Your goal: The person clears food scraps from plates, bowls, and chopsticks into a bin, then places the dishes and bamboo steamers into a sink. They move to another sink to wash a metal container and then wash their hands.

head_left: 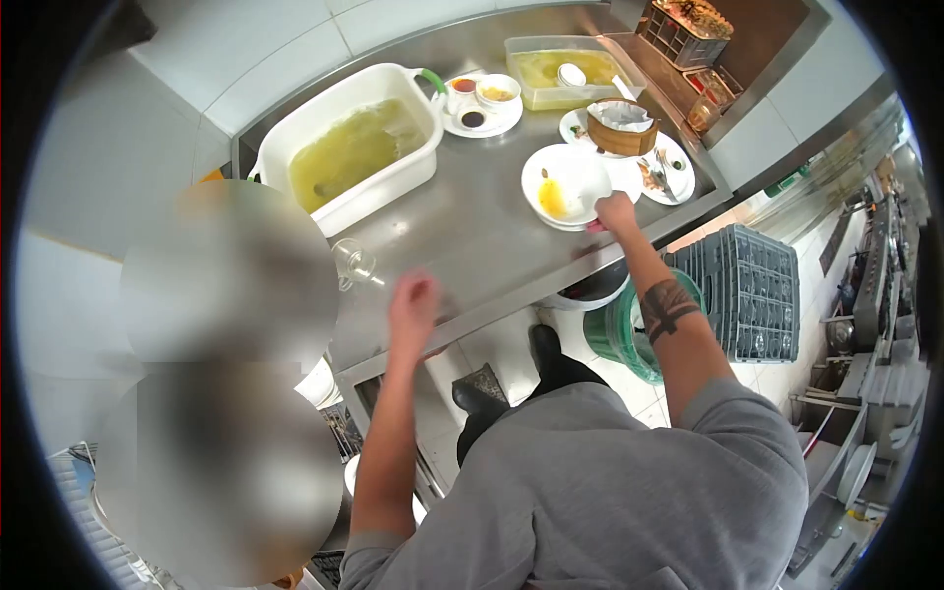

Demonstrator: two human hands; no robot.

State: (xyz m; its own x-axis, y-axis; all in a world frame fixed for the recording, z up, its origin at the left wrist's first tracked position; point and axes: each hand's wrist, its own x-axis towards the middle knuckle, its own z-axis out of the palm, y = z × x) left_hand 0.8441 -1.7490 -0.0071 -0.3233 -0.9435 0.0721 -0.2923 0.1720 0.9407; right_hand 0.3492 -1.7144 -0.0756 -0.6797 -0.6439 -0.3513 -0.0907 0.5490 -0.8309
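Observation:
My right hand is closed on the near right rim of a white bowl, which seems stacked on another white dish. A yellow smear of food lies inside the bowl. My left hand is over the front part of the steel counter, smeared by motion, so its fingers cannot be made out. Left of it, a clear stemmed glass lies on the counter. Just behind the bowl, a round bamboo steamer lined with white paper sits on plates with food scraps.
A white tub of yellowish water stands at the back left. Beside it is a plate with small sauce bowls, then a clear bin of cloudy liquid. Below the counter are a green bucket and stacked grey crates.

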